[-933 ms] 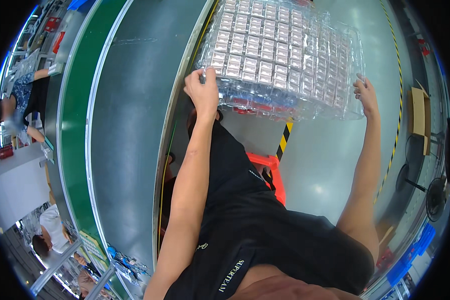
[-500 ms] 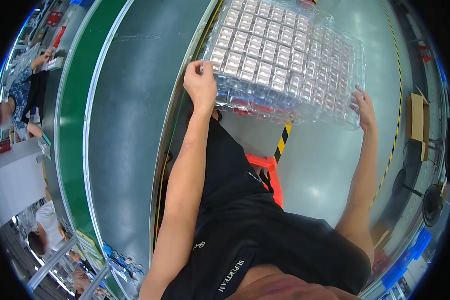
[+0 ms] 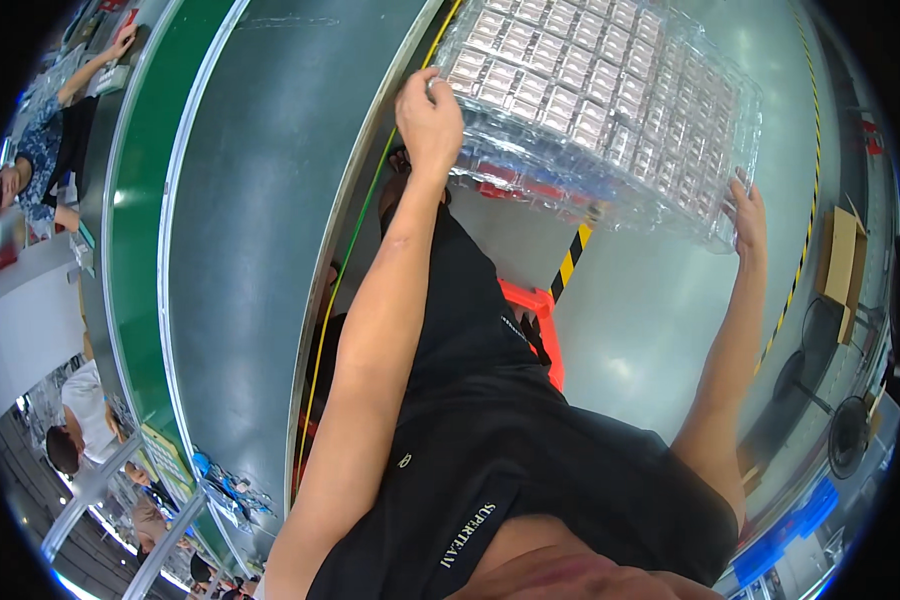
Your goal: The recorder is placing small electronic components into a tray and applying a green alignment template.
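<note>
A wide clear plastic blister tray [image 3: 582, 90], its many pockets filled with small pale pinkish parts, spans the upper right of the head view. My left hand [image 3: 432, 122] is closed on its near left corner, thumb and fingers pinching the rim. At the right edge, my right hand [image 3: 747, 213] grips the side with its fingers curled around it. The tray tilts slightly, and more clear layers show below its front edge; how many is hidden. Red and blue things show blurred through the plastic underneath.
A long dark worktable [image 3: 260, 260] with a green strip [image 3: 135, 220] runs along my left. Co-workers sit beyond it. An orange-red stool or frame [image 3: 545, 325] stands by my legs. At right are an open cardboard box [image 3: 843, 262] and a black fan [image 3: 850, 437].
Both hands and the tray sit a little farther right in view, and the left hand is higher. The grip on the tray is the same. A co-worker at far left has raised an arm.
</note>
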Demonstrator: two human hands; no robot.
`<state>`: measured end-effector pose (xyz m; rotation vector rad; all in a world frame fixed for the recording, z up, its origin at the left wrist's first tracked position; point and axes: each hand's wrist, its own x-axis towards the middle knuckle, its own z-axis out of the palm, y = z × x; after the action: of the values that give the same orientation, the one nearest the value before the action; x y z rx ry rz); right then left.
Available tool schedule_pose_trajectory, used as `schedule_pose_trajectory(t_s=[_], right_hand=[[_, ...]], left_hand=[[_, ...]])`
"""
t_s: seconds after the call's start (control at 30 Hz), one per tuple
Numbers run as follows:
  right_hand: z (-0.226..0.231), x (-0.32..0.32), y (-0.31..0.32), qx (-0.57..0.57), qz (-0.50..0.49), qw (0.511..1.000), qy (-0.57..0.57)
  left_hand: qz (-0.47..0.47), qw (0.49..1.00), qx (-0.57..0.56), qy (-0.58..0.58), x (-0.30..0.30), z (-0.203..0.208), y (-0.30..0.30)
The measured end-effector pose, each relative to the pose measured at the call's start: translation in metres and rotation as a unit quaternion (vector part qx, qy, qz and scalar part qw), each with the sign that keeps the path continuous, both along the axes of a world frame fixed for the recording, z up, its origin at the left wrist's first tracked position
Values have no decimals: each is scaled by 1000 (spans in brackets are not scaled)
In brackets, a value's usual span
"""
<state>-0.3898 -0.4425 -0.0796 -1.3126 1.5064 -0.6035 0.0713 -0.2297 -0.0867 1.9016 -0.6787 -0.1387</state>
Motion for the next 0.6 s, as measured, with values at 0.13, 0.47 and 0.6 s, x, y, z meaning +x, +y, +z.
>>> schedule_pose_trajectory(t_s=[0.13,0.47,0.6], right_hand=[[8,-6,-9,38,-6,999,34],[1,-9,-19,61,21,998,-10],[12,4,-12,11,5,1000,-6]], left_hand=[[-14,998,33,-45,-16,1,9],[-25,997,51,-53,-6,9,3],[-31,991,124,-30,8,15,1]])
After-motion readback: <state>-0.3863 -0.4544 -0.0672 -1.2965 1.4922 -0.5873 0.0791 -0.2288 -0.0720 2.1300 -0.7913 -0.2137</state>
